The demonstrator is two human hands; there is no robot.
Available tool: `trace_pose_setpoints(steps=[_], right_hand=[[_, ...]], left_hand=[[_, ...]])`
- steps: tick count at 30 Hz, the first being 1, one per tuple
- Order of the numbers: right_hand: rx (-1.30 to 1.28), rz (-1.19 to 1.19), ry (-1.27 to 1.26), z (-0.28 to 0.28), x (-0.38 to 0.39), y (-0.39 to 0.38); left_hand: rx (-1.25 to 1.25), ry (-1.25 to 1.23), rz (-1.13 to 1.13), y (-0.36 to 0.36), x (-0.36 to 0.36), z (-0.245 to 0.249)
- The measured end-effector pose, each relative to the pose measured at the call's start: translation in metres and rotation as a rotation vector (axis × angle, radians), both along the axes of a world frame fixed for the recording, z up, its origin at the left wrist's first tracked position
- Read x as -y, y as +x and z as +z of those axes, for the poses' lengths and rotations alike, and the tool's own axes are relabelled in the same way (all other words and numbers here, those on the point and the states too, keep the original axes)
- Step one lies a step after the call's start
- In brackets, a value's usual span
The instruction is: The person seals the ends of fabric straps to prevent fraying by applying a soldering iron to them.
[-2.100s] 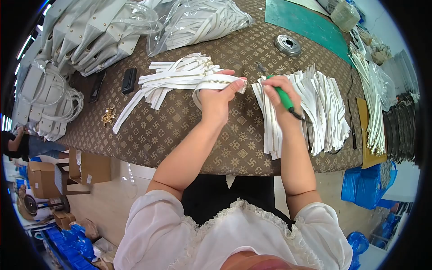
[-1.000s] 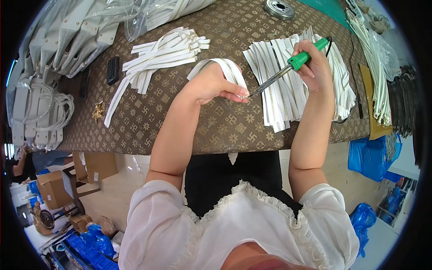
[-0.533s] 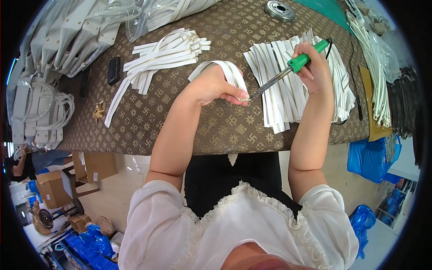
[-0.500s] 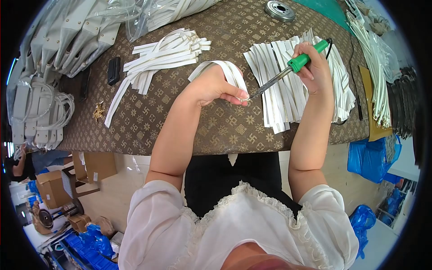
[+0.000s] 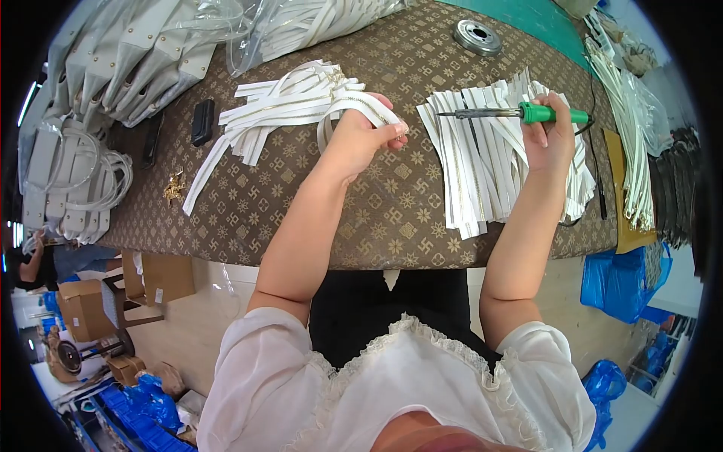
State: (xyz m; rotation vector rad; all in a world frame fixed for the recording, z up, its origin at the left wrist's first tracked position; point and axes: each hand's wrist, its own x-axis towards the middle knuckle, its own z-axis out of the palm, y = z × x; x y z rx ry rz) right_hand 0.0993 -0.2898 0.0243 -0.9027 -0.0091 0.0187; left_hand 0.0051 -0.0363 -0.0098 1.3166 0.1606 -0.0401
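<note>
My left hand grips a white zipper strip with gold teeth, bent in a loop, its end pinched between thumb and fingers. My right hand holds a green-handled soldering iron level above the right pile of white zipper strips, its metal tip pointing left, apart from the held strip. A second pile of white zipper strips lies just left of my left hand.
The brown patterned table also carries grey bag parts, a clear bag of strips, a black box, small gold bits, a round metal disc and a green mat. Another person's arm shows far left.
My right hand has drawn the iron's tip away from the zipper end and turned it level. My left hand has carried the strip up toward the left pile.
</note>
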Motion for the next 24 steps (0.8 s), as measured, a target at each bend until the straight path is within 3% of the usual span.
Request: trace_pose_setpoints(steps=[8, 24], right_hand=[[0.092, 0.024, 0.151, 0.001, -0.014, -0.011], [0.2, 0.134, 0.108, -0.004, -0.022, -0.018]], left_hand=[[0.237, -0.128, 0.139, -0.001, 0.008, 0.013], [0.399, 0.076, 0.237, -0.009, 0.02, 0.016]])
